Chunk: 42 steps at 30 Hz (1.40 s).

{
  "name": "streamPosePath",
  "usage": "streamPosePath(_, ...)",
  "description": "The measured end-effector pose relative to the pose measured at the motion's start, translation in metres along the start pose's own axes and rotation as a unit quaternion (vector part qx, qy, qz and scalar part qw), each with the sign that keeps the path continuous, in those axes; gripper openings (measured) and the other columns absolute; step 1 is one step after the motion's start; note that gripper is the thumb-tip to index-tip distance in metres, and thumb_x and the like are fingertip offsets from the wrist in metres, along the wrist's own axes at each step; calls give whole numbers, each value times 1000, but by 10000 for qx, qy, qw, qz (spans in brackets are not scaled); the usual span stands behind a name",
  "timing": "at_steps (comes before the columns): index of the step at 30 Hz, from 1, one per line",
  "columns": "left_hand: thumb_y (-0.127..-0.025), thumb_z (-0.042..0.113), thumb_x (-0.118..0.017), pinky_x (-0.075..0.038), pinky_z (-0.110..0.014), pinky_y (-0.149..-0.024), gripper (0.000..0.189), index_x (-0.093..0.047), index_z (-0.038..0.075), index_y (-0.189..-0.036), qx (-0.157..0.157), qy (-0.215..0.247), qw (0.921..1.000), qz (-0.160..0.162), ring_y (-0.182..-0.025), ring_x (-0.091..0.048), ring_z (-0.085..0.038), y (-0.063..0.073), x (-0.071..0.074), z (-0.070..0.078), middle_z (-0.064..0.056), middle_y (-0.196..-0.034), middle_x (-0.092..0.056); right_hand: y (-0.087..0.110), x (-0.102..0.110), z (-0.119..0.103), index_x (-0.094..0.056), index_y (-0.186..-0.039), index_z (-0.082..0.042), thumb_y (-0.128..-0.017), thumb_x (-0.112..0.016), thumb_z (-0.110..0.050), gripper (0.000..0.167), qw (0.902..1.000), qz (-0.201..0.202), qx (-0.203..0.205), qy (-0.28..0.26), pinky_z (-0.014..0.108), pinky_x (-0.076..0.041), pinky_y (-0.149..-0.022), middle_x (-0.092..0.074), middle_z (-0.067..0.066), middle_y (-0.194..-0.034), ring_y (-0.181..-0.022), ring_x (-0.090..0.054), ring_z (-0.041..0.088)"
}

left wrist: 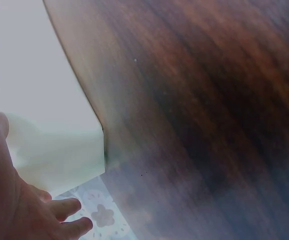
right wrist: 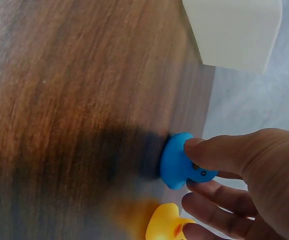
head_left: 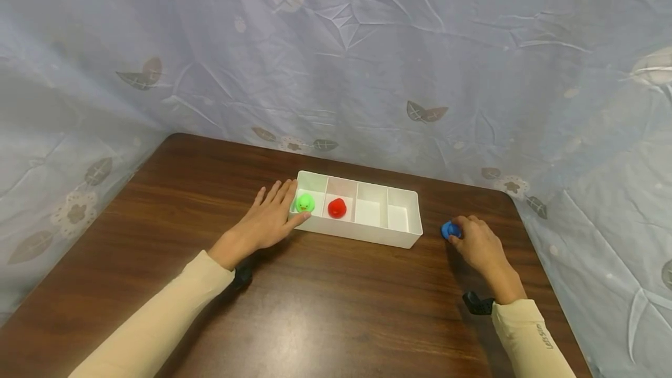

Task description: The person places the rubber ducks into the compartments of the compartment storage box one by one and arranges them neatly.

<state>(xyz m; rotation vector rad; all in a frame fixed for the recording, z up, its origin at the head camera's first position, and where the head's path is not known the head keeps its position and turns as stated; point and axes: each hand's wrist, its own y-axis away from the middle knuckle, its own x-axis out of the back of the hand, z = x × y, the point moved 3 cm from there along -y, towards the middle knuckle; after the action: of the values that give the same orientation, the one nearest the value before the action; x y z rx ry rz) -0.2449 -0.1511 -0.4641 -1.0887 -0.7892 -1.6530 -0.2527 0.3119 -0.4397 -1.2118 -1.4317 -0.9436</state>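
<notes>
A white box [head_left: 357, 231] with several compartments stands on the table. My left hand [head_left: 265, 217] rests against its left end, fingers straight and spread, with the thumb along the front wall. In the leftmost compartment sits a green rubber duck [head_left: 305, 203], and beside it, in the second one, a red rubber duck [head_left: 337, 208]. Off the right end of the box, my right hand [head_left: 478, 244] pinches a blue rubber duck [right wrist: 177, 161] between thumb and fingers. Under the lower fingers of that hand a yellow rubber duck [right wrist: 163, 223] shows in the right wrist view; the hand hides it in the head view.
The dark wooden table [head_left: 325, 302] reaches back to a pale patterned cloth [head_left: 336, 63] hanging behind and at both sides. Dark bands sit at both wrists, the right wristband [head_left: 476, 303] showing more plainly.
</notes>
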Motion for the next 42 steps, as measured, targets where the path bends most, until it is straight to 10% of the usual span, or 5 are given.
streamPosePath(11, -110, 66, -36, -9, -69, -134, 94, -5, 2, -172, 18, -97, 9999, -41, -167, -13, -46, 0, 2, 1, -21, -180, -13, -2, -4, 6, -66, -131, 11, -95, -78, -13, 45, 9994, -312, 5, 120, 69, -57, -85, -64, 32, -116, -104, -69, 55)
streamPosePath(42, -110, 67, -35, -10, -69, -133, 95, -3, 3, -172, -8, -113, 9999, -33, -167, -14, -46, 2, 3, 1, -21, -180, -14, -4, 7, -3, -72, -125, 0, -93, -84, -26, 43, 9993, 348, 69, -124, 61, -59, -71, -76, 30, -113, -95, -74, 52)
